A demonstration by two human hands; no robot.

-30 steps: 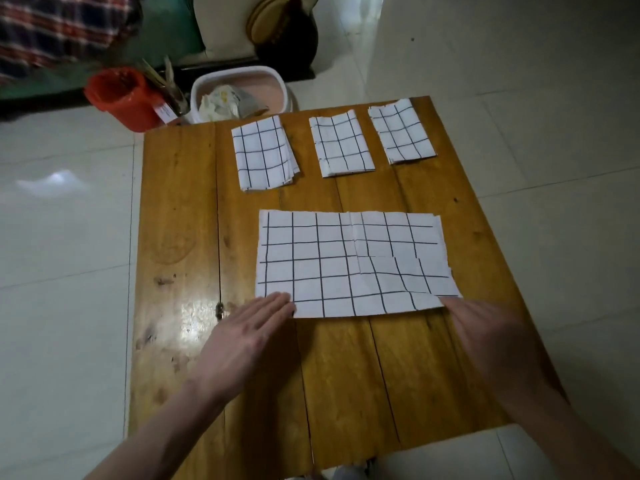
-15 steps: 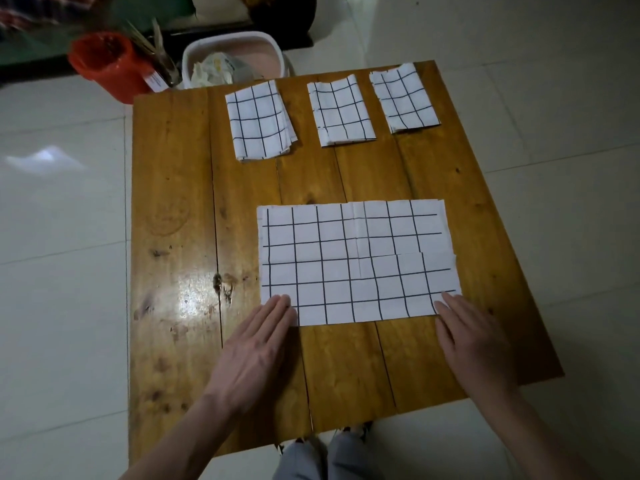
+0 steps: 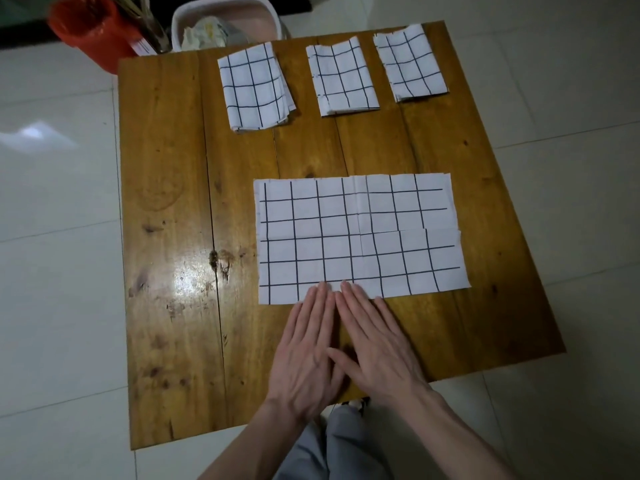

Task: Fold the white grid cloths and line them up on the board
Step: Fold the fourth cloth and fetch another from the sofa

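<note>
- Wood plank board (image 3: 166,237), glossy, lying on a pale tiled floor (image 3: 55,271); glare spot on its left half.
- Red bucket (image 3: 90,31) off the far left corner, on the floor. Thin stick-like items stand beside it or in it, can't tell which; a white tag with print sits at its base, print too small to read.
- White plastic basin (image 3: 227,15) just beyond the far edge, holding crumpled whitish packaging or paper; printing on it is not legible.
- Three folded white grid cloths in a row along the far edge, apart from each other: left folded cloth (image 3: 255,86), middle folded cloth (image 3: 343,77), right folded cloth (image 3: 410,64). Left one's layers are fanned slightly at its right edge.
- Open grid cloth (image 3: 360,233) lies flat at centre-right of the board, long side across, with visible crease lines down the middle and across the right half.
- Left hand (image 3: 308,355) and right hand (image 3: 375,344) flat, palms down, fingers straight and side by side, thumbs overlapping. Fingertips rest on the middle of the open cloth's near edge; palms are on bare wood. Neither hand grasps anything.
- Grey trousers (image 3: 332,448) visible below the near edge.
</note>
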